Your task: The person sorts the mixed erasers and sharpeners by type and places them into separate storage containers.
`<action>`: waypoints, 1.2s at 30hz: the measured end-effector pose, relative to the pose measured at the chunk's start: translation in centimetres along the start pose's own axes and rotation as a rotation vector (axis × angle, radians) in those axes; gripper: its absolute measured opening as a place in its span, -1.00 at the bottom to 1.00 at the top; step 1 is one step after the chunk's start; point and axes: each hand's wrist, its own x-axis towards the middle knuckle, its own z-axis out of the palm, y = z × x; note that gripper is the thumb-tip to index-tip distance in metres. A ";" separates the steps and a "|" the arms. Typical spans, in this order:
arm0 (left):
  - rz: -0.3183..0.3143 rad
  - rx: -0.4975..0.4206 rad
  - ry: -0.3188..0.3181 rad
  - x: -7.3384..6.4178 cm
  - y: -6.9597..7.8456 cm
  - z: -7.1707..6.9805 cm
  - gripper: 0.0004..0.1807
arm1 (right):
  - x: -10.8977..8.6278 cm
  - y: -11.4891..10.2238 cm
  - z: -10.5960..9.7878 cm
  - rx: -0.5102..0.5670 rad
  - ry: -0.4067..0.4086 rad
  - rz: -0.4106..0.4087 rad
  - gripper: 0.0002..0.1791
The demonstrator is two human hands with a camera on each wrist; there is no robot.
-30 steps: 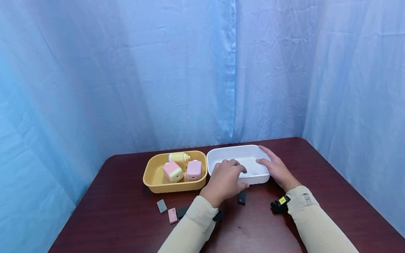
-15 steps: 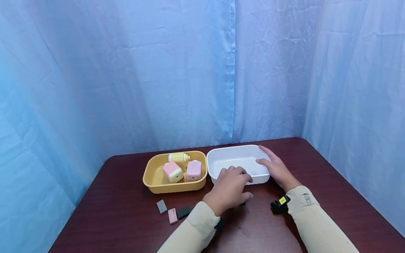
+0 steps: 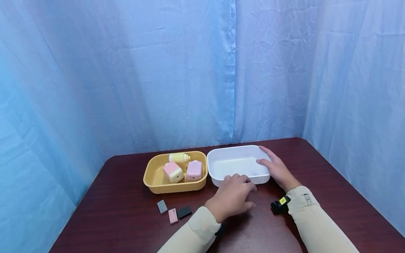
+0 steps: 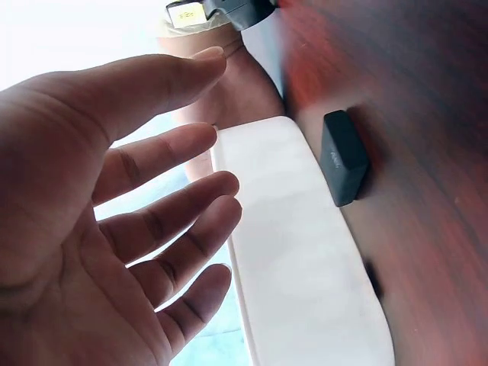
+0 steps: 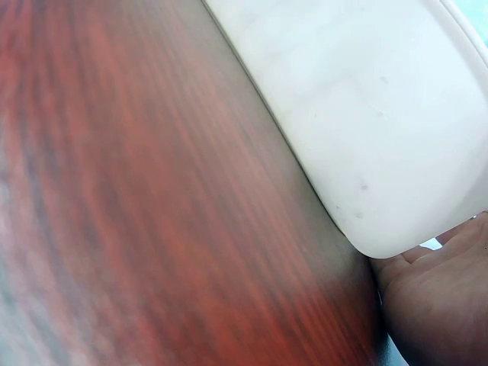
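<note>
My left hand (image 3: 233,196) hovers in front of the white tray (image 3: 234,154), palm down, fingers bent loosely with nothing between them. Close by lies a small black rectangular block (image 4: 345,158) with faint pale lettering, flat against the tray's front side on the table; from the head view the hand hides it. My right hand (image 3: 280,172) holds the tray's right end, thumb over the rim and fingers along the outside. In the right wrist view, part of that hand (image 5: 442,297) shows at the tray's corner.
Left of the white tray stands a yellow tray (image 3: 152,188) holding a yellow cylinder (image 3: 178,157), a pink-and-cream block (image 3: 173,172) and a lilac block (image 3: 194,170). In front lie a grey block (image 3: 162,206), a pink block (image 3: 173,216) and a dark block (image 3: 184,212). Curtains hang behind.
My left hand has drawn back from over the white tray toward the front and slightly right, covering the black block in the head view. The right hand and both trays stay put.
</note>
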 end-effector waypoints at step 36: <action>-0.092 -0.089 -0.152 -0.5 -1.8 1.9 -0.45 | 0.0 0.2 -0.1 -0.005 0.008 -0.008 -0.18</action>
